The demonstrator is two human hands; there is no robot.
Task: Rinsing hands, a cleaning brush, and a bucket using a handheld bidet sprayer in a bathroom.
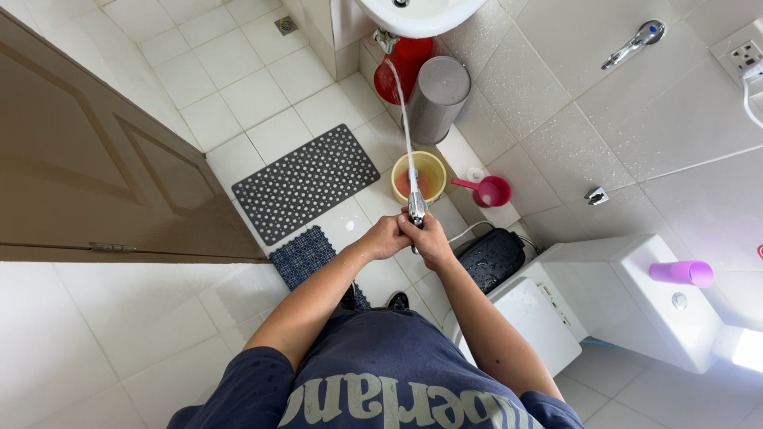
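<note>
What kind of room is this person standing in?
It looks like a tiled home bathroom. A white toilet with its cistern stands at the right, a washbasin hangs on the wall, and both hands hold a spray nozzle that shoots water toward a yellow bucket on the floor.

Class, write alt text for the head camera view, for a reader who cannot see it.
Both hands, left hand and right hand, grip a metal spray nozzle shooting water toward a white sink. Below stand a yellow bucket, a pink scoop and a grey bin on the tiled floor.
</note>
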